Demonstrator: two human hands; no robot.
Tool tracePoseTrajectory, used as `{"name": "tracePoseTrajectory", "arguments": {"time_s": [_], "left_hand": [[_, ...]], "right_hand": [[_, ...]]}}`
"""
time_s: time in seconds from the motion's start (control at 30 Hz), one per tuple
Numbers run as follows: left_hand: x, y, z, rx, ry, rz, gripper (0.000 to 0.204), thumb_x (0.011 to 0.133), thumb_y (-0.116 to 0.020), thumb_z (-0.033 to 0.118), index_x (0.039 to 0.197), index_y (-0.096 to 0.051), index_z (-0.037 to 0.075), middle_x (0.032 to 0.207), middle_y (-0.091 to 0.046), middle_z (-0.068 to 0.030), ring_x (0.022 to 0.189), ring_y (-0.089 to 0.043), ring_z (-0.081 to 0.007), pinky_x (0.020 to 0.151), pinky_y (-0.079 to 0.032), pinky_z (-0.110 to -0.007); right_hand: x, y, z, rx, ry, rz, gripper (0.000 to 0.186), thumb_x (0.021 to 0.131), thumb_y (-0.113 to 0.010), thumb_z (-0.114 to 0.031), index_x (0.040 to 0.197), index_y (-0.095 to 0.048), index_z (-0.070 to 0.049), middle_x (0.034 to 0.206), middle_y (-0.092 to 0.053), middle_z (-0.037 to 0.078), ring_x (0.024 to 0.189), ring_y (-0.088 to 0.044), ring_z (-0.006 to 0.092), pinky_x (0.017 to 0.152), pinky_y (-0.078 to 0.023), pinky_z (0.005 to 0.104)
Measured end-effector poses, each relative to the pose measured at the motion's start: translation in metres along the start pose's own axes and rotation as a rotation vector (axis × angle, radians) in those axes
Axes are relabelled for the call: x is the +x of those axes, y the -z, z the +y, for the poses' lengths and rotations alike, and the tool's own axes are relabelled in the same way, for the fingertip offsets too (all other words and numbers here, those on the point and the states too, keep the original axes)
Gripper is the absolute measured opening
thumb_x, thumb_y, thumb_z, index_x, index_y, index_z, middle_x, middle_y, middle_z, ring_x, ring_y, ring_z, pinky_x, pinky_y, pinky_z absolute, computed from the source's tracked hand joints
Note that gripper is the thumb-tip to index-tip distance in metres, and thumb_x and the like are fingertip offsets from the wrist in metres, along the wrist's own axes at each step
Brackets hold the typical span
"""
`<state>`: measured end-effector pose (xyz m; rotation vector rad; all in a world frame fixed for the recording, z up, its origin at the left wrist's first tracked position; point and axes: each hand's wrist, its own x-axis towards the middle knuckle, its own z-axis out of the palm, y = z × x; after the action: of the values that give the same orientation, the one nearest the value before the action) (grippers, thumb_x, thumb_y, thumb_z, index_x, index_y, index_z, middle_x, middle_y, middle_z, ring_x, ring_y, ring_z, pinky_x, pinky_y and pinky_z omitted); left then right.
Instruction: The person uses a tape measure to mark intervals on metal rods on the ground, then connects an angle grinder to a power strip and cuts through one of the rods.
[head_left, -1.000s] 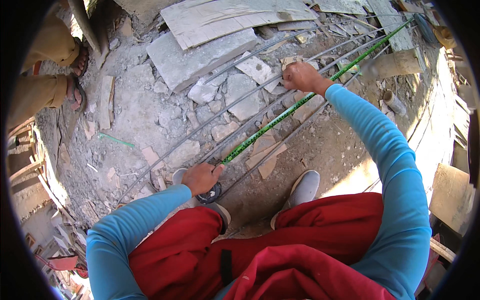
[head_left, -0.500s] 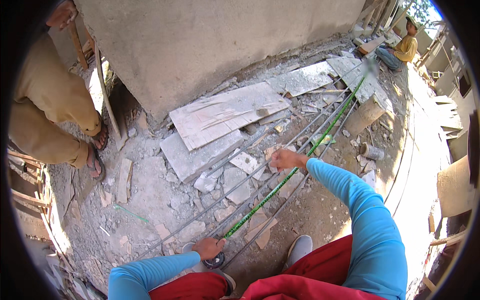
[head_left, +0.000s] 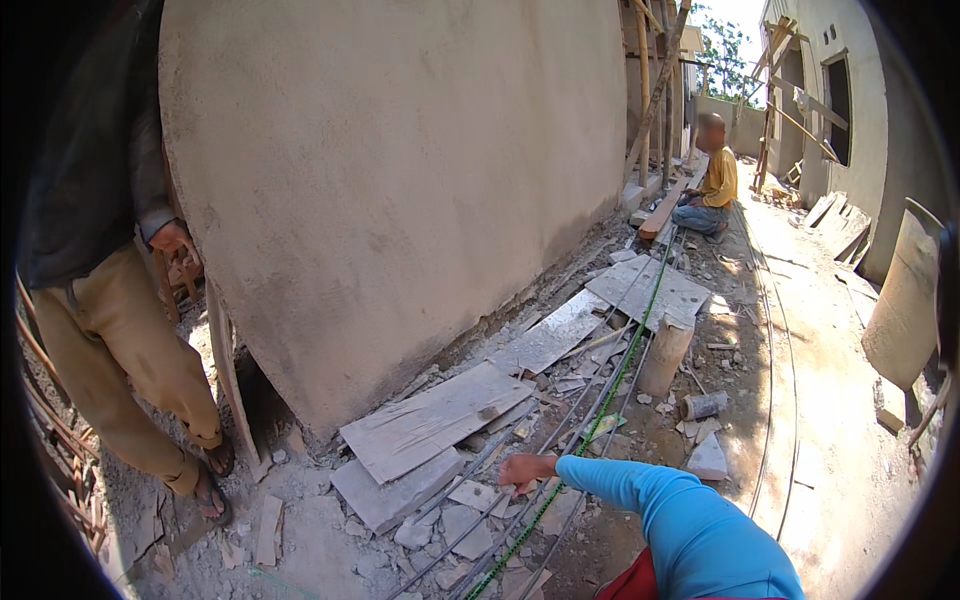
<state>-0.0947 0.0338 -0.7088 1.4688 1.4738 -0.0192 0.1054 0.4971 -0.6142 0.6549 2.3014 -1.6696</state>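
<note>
My right hand [head_left: 525,472], in a light blue sleeve, reaches out low over several thin steel bars [head_left: 556,545] lying lengthwise over the rubble. Its fingers are curled closed, and what they hold, if anything, is hidden. Close beside the hand, under the forearm, passes a long green measuring tape [head_left: 521,541]. The tape stretches along the bars from the lower edge toward a seated person in a yellow shirt [head_left: 718,182]. My left hand is out of the picture.
A grey wall [head_left: 400,200] rises ahead, with boards [head_left: 440,415] and a slab [head_left: 395,490] at its foot. Another person [head_left: 135,370] stands at the left. Right of the tape stand a short concrete cylinder [head_left: 667,355] and a fallen smaller one [head_left: 704,404].
The view has tilted up, so my left hand and the round tape case beside it have left the picture. My right hand still hangs over the bars, fingers curled.
</note>
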Motion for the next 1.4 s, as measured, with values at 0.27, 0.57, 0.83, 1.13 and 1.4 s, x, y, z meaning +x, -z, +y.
{"name": "tracePoseTrajectory", "arguments": {"time_s": [0.27,0.57,0.83,1.13,1.4], "left_hand": [[-0.017,0.013,0.014,0.237,-0.151,0.130,0.035,0.100,-0.045,0.035,0.100,-0.066,0.008,0.099,-0.072,-0.0196,0.089,-0.070,-0.0355,0.079,-0.055,-0.049],[-0.035,0.029,0.044,-0.017,0.233,0.020,0.065,0.106,-0.033,0.055,0.094,-0.081,0.013,0.093,-0.074,-0.0226,0.092,-0.070,-0.0428,0.090,-0.051,-0.047],[-0.036,0.033,0.053,-0.039,0.203,0.031,0.066,0.106,-0.033,0.055,0.090,-0.080,0.012,0.089,-0.074,-0.0217,0.087,-0.071,-0.0418,0.086,-0.053,-0.047],[-0.039,0.035,0.057,-0.129,0.249,0.060,0.066,0.104,-0.038,0.058,0.086,-0.080,0.011,0.085,-0.073,-0.0217,0.087,-0.070,-0.0426,0.084,-0.052,-0.050],[-0.039,0.041,0.066,-0.150,0.298,0.037,0.065,0.104,-0.038,0.057,0.086,-0.079,0.011,0.086,-0.073,-0.0213,0.086,-0.070,-0.0420,0.085,-0.052,-0.049]], "right_hand": [[-0.018,0.016,-0.031,0.159,-0.156,0.025,0.032,0.104,-0.059,-0.034,0.091,-0.052,-0.005,0.088,-0.063,0.008,0.085,-0.075,0.0188,0.072,-0.063,0.0305],[-0.019,0.005,-0.017,0.037,-0.167,0.089,0.034,0.099,-0.059,-0.032,0.092,-0.062,0.001,0.089,-0.071,0.012,0.074,-0.071,0.0194,0.071,-0.060,0.0362],[-0.017,0.004,-0.010,0.012,-0.251,0.136,0.030,0.094,-0.068,-0.031,0.099,-0.064,-0.002,0.093,-0.072,0.011,0.079,-0.074,0.0203,0.073,-0.062,0.0376],[-0.016,0.003,-0.009,-0.021,-0.237,0.193,0.034,0.087,-0.077,-0.032,0.097,-0.065,-0.002,0.091,-0.074,0.011,0.076,-0.075,0.0211,0.069,-0.063,0.0366],[-0.004,0.001,0.009,-0.242,-0.175,0.190,0.035,0.091,-0.075,-0.036,0.083,-0.071,-0.002,0.076,-0.073,0.009,0.070,-0.071,0.0231,0.066,-0.058,0.0425]]}}
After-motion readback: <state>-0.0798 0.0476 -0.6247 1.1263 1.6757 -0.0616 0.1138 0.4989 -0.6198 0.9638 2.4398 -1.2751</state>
